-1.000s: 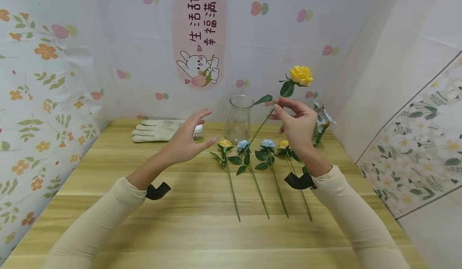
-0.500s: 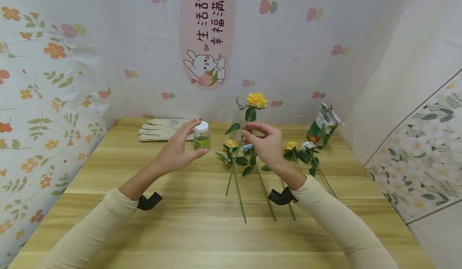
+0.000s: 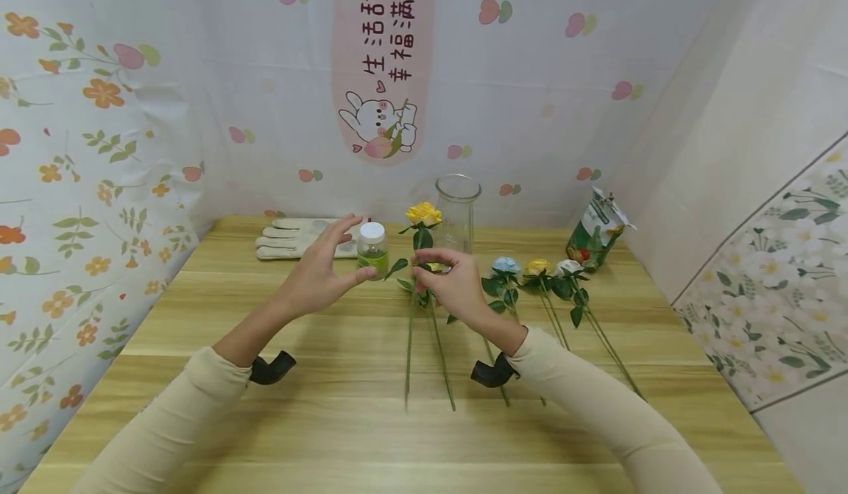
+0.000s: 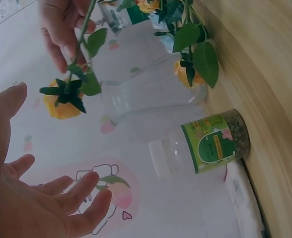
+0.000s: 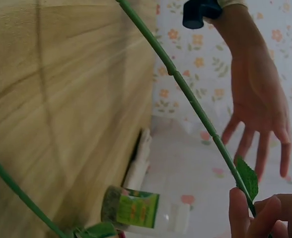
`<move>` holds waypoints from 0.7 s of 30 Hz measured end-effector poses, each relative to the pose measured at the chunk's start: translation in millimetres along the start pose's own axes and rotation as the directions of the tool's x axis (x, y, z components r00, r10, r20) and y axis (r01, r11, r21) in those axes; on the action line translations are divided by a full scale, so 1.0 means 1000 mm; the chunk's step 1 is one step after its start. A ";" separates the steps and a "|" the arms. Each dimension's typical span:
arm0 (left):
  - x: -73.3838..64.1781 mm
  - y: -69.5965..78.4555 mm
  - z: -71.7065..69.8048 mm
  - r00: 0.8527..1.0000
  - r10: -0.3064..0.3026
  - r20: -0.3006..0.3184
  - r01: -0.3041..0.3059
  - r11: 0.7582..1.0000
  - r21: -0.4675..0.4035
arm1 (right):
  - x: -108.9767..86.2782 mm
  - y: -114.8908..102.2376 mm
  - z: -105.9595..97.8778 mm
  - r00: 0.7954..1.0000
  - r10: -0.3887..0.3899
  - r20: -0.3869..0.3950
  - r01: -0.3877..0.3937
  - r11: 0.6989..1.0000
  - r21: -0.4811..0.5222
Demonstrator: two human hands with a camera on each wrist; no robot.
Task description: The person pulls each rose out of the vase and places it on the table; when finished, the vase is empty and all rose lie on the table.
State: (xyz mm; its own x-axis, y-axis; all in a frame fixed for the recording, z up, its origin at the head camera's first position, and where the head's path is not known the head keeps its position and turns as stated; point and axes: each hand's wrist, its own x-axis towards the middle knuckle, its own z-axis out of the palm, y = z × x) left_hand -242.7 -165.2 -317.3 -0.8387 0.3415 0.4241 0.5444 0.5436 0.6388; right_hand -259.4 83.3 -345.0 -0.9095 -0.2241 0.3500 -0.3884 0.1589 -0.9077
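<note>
My right hand [image 3: 453, 288] pinches the stem of a yellow rose [image 3: 424, 214] between thumb and fingers. The rose stands nearly upright above the table, bloom up, its green stem [image 5: 195, 106] running down below the hand. My left hand [image 3: 311, 277] is spread with nothing in it, left of a small jar [image 3: 373, 249] with a white lid and green label. In the left wrist view, its fingers look apart from both the jar [image 4: 210, 144] and the rose [image 4: 64, 104]. Another yellow flower lies behind the right hand, mostly hidden.
Blue [image 3: 506, 265], yellow [image 3: 536, 266] and white [image 3: 569, 267] flowers lie on the wooden table, stems toward me. A glass vase [image 3: 458, 210] stands behind the right hand. A pale glove [image 3: 291, 238] lies at back left; a green-and-white pouch [image 3: 592, 233] stands at back right.
The right hand has carried the yellow rose left and down, from the right side toward the jar and left hand. The left hand stays spread and has barely shifted. The view has turned slightly left.
</note>
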 end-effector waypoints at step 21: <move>-0.002 -0.008 0.005 0.999 -0.016 0.043 0.017 1.000 -0.026 | -0.003 0.036 0.054 0.920 0.253 0.299 -0.214 0.964 -0.157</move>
State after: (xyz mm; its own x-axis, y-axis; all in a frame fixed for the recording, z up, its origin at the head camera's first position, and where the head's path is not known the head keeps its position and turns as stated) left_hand -245.8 -166.2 -326.7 -0.8471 0.3657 0.3856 0.5301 0.5296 0.6622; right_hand -262.3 38.2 -391.1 -0.8910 -0.4535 0.0232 -0.2029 0.3518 -0.9138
